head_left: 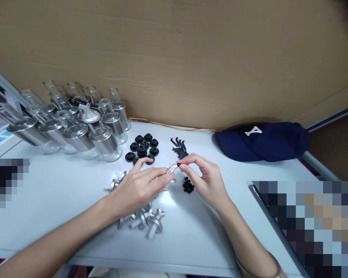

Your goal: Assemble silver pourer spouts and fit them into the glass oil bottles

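My left hand [142, 187] is closed around a silver pourer spout [171, 170], its body mostly hidden by the fingers. At the spout's tip, my right hand [208, 179] pinches a small black piece [178, 164], touching the end of the tube. Just below the hands lies a cluster of small black caps [188, 185]. Behind my right fingertips are several thin black hooked parts [179, 148]. Round black stepped stoppers [142, 150] lie beyond my left hand. More silver pourer spouts [154, 223] rest beneath and beside the left forearm.
Several glass bottles with metal sleeves [104, 141] stand at the back left; one carries a pourer top [89, 114]. A navy cap [263, 142] lies at the back right, before a cardboard wall [174, 58]. A white power strip [1, 141] is at far left.
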Tool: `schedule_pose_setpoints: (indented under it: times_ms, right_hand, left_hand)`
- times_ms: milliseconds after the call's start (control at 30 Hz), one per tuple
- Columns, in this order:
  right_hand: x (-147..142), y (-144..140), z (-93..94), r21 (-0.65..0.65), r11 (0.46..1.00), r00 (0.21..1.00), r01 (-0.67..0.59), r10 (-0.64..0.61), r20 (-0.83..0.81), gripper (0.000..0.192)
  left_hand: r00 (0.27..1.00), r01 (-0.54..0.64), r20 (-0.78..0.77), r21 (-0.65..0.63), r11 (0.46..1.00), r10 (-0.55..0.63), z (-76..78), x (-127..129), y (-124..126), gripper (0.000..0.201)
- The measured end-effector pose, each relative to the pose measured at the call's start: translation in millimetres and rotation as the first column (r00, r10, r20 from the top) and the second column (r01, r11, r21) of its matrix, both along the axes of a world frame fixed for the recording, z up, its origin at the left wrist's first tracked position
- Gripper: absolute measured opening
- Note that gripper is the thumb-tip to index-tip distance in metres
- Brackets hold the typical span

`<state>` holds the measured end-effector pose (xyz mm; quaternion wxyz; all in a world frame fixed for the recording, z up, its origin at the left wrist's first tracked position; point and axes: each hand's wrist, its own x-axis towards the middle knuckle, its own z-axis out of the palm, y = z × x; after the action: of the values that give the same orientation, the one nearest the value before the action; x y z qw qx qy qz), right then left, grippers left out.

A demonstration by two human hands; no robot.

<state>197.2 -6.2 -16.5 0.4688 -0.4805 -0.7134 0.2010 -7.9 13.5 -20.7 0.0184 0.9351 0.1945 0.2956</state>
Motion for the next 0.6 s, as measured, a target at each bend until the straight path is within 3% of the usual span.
schedule_pose_setpoints:
  times_ms: [267, 600]
  right_hand:
    - [0.0, 0.6, -0.2, -0.123, 0.992, 0.997, -0.017, 0.007, -0.079, 0.014]
    - [-2.2, -0.7, 0.0, -0.060, 0.997, 0.995, -0.047, 0.041, -0.090, 0.012]
  left_hand:
    - [1.000, 0.001, -0.012, 0.013, 1.000, -0.001, -0.7, -1.9, -0.2, 0.020]
    - [1.000, 0.013, -0.002, -0.025, 1.000, -0.013, 1.1, -1.6, 0.3, 0.020]
